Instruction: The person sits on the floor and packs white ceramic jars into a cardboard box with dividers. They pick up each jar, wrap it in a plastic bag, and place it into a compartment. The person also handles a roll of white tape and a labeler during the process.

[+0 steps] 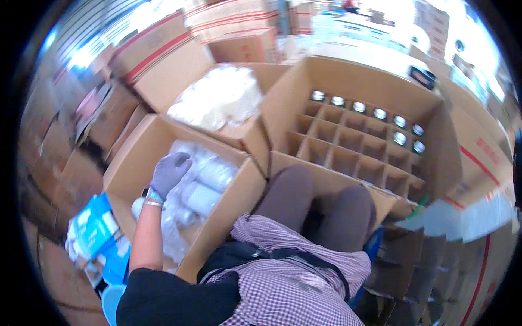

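Note:
My left hand [171,173], in a pale grey-lilac glove, reaches into an open cardboard box [128,157] on the left. Its fingers are curled; what they hold, if anything, does not show. Beside and under the hand lie white cylindrical bottles [200,198] among clear plastic wrapping [175,239]. My right hand is out of sight. In front of my knees stands a larger box [348,76] with a cardboard divider grid [341,140]. Several bottles with silvery caps [359,107] sit in cells along its far and right sides.
Behind the left box, another carton holds a white bundle [220,98]. Blue-and-white packages [95,225] and a light blue tub [111,299] are at my lower left. More dividers [418,261] stand at my right, with stacked cartons [234,22] farther back.

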### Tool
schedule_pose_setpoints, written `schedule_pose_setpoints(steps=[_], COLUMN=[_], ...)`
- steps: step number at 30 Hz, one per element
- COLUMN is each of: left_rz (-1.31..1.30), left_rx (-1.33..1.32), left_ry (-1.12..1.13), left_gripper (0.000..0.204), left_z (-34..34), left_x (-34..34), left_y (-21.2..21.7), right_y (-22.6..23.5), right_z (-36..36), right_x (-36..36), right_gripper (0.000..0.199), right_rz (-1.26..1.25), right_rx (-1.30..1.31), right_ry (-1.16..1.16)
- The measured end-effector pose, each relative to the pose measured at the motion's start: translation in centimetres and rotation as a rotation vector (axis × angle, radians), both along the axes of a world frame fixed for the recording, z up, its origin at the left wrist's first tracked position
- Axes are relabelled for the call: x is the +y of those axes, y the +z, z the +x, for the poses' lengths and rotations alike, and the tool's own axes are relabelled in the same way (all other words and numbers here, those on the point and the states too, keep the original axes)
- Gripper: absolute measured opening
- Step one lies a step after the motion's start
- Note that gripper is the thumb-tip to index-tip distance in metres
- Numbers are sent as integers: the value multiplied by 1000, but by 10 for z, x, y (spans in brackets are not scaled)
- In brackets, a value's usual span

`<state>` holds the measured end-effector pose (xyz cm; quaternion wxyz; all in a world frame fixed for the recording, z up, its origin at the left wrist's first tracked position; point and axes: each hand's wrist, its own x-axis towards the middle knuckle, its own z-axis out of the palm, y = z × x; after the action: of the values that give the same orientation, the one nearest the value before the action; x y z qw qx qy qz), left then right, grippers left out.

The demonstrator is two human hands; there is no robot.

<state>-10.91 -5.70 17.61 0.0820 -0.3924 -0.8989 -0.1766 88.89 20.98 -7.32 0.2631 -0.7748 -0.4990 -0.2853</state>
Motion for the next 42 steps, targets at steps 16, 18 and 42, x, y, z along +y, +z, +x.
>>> schedule_pose_setpoints(steps=[16, 18, 42], left_rz=[112, 305, 843], left_rx=[-606, -756, 25], left_ry=[312, 314, 84], left_gripper=[92, 84, 114], left_z=[-72, -59, 80], left_x=[-125, -118, -39], left_y=[-237, -212, -27], right_y=[134, 143, 176], right_z=[-490, -519, -590], right_x=[85, 79, 37], right_gripper=[49, 50, 47], right_rz=[-573, -627, -674], right_rx=[520, 567, 590], right_ry=[1343, 1389, 1609])
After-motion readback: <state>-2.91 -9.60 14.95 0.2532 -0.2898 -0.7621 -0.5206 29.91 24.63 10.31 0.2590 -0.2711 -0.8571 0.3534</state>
